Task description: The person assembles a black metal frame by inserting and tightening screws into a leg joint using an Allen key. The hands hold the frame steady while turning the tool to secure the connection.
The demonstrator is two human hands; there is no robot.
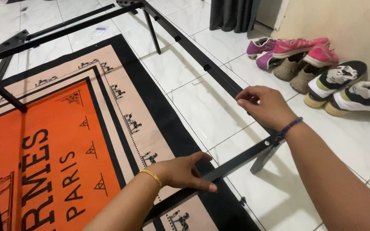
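A black metal frame point(193, 48) of long bars lies upside down on the floor, its short legs pointing up. My left hand point(184, 172), with a gold bracelet at the wrist, rests flat on the near crossbar point(232, 164), fingers spread along it. My right hand point(265, 105), with a blue bead bracelet, pinches the long side rail close to the corner joint point(274, 141) where the two bars meet. A short black leg point(261, 160) stands at that corner.
An orange, beige and black rug point(65, 141) lies under the frame on white floor tiles point(202, 107). Several pairs of shoes point(317, 68) line the wall at right. A dark curtain point(232, 15) hangs at the top. More frame legs point(152, 30) stick up further back.
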